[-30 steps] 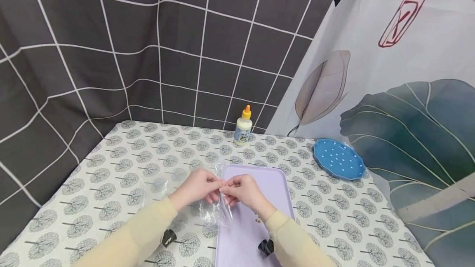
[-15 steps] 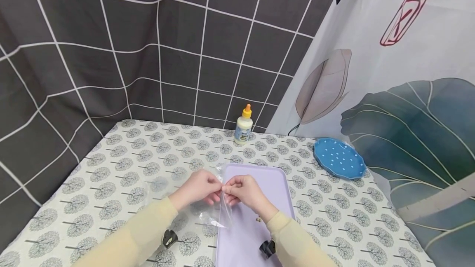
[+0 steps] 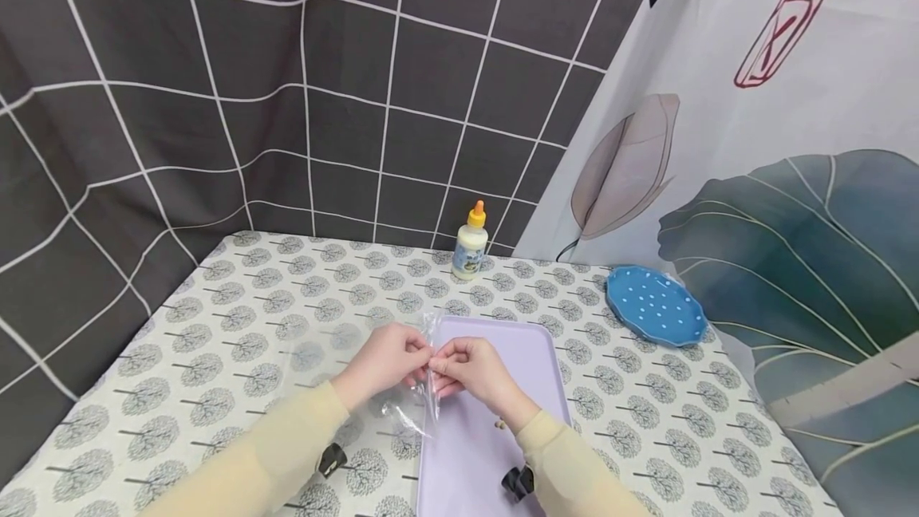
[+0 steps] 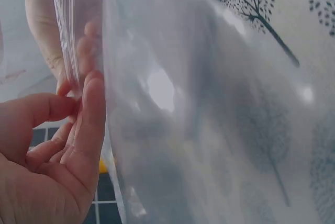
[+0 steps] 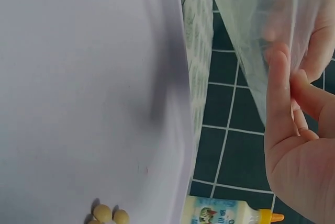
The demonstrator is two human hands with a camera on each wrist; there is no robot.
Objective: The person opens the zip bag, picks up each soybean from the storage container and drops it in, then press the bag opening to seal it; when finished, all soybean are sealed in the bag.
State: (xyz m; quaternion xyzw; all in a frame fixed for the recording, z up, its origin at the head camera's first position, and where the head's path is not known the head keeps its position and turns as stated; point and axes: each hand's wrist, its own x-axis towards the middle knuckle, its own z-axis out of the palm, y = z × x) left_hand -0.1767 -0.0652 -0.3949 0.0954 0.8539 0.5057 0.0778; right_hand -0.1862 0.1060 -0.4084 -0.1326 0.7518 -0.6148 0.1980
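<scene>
A clear zip-top plastic bag hangs between my hands, over the left edge of a lilac tray. My left hand pinches the bag's mouth between thumb and fingers. Right beside it, my right hand pinches the same edge, the two sets of fingertips almost touching. In the left wrist view the ridged zip strip runs up from the pinching fingers, and the bag's film spreads out to the right. No contents show in the bag. Several small round beige balls lie on the tray, partly hidden by the right arm in the head view.
A white squeeze bottle with a yellow and orange cap stands at the table's back edge. A blue dotted scalloped plate lies at the back right. Tree-patterned cloth covers the table, and a dark gridded curtain hangs behind.
Both hands stay nearly where they were, still pinching the bag's edge. The loose film of the bag has shifted slightly below and to the left of them.
</scene>
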